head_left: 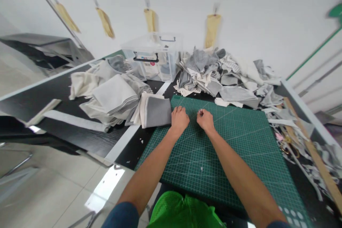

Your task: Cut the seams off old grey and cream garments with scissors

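My left hand (180,119) is closed with curled fingers over the green cutting mat (235,142). It is close to the right edge of a folded grey cloth (158,111), and whatever its fingers may hold is hidden. To its right, my right hand (205,119) is also closed above the mat. A small shiny bit (201,112) shows at its fingertips, too small to name. The grey cloth lies on folded cream cloths (143,108) at the mat's left edge. A gap of bare mat separates the two hands.
Larger folded pale cloths (114,92) are piled on the left. A clear plastic box (153,58) stands at the back, beside a heap of grey and white scraps (205,69). Wooden strips (315,156) and a scissors handle (287,148) lie right. Yellow gloves (213,30) hang on the wall.
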Action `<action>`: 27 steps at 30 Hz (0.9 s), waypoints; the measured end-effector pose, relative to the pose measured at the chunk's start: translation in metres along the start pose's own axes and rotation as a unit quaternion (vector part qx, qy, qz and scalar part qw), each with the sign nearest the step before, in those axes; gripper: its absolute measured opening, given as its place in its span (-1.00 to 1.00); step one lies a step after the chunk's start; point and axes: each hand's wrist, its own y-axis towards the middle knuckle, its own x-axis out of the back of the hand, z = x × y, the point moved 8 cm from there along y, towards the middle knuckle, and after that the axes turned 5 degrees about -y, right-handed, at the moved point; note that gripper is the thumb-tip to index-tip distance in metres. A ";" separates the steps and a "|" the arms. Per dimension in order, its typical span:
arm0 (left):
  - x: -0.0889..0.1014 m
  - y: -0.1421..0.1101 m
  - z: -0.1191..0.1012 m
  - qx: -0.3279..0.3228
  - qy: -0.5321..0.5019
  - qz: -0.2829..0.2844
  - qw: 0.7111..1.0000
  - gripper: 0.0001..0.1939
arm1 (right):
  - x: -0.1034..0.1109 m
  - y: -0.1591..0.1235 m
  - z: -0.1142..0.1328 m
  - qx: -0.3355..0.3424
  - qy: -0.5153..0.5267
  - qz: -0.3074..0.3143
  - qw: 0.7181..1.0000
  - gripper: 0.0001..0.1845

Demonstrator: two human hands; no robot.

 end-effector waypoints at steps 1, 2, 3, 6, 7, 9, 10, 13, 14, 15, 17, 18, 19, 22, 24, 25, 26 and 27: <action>-0.009 0.005 -0.014 -0.014 -0.011 0.008 1.000 -0.67 | 0.010 0.003 -0.015 -0.015 -0.007 -0.010 1.000 -0.76; -0.019 0.010 -0.027 -0.026 -0.022 0.015 0.999 -0.68 | 0.020 0.007 -0.029 -0.030 -0.012 -0.021 0.999 -0.74; -0.028 0.014 -0.041 -0.039 -0.033 0.022 0.998 -0.68 | 0.030 0.011 -0.043 -0.044 -0.017 -0.032 0.998 -0.72; -0.054 0.029 -0.082 -0.084 -0.068 0.042 0.993 -0.68 | 0.062 0.025 -0.084 -0.083 -0.027 -0.067 0.994 -0.65; -0.062 0.034 -0.096 -0.103 -0.079 0.051 0.990 -0.67 | 0.072 0.030 -0.096 -0.092 -0.028 -0.078 0.992 -0.64; -0.078 0.044 -0.122 -0.139 -0.099 0.067 0.983 -0.66 | 0.090 0.043 -0.117 -0.104 -0.030 -0.098 0.989 -0.61; -0.084 0.049 -0.135 -0.154 -0.108 0.073 0.979 -0.65 | 0.099 0.050 -0.127 -0.108 -0.028 -0.109 0.988 -0.58; -0.102 0.063 -0.164 -0.186 -0.132 0.087 0.970 -0.62 | 0.116 0.071 -0.151 -0.119 -0.002 -0.137 0.983 -0.48; -0.107 0.066 -0.171 -0.192 -0.137 0.093 0.967 -0.61 | 0.119 0.077 -0.157 -0.122 0.011 -0.141 0.982 -0.46; -0.113 0.069 -0.177 -0.194 -0.139 0.099 0.966 -0.61 | 0.120 0.083 -0.161 -0.124 0.022 -0.141 0.982 -0.46; -0.122 0.074 -0.183 -0.188 -0.140 0.111 0.966 -0.63 | 0.118 0.093 -0.165 -0.123 0.036 -0.133 0.983 -0.48; -0.126 0.075 -0.184 -0.184 -0.140 0.114 0.966 -0.64 | 0.117 0.097 -0.165 -0.120 0.040 -0.128 0.984 -0.51; -0.128 0.076 -0.185 -0.181 -0.142 0.115 0.966 -0.64 | 0.116 0.100 -0.164 -0.117 0.042 -0.125 0.984 -0.54; -0.131 0.077 -0.184 -0.180 -0.157 0.114 0.964 -0.64 | 0.118 0.102 -0.160 -0.109 0.052 -0.127 0.984 -0.56; -0.129 0.079 -0.181 -0.166 -0.190 0.115 0.961 -0.64 | 0.123 0.098 -0.157 -0.106 0.057 -0.137 0.983 -0.52; -0.127 0.080 -0.178 -0.142 -0.229 0.119 0.956 -0.67 | 0.127 0.095 -0.155 -0.102 0.063 -0.145 0.982 -0.49; -0.126 0.082 -0.175 -0.109 -0.277 0.126 0.946 -0.71 | 0.131 0.091 -0.151 -0.092 0.070 -0.150 0.982 -0.45; -0.124 0.083 -0.172 -0.075 -0.322 0.134 0.934 -0.73 | 0.135 0.085 -0.145 -0.078 0.080 -0.153 0.982 -0.41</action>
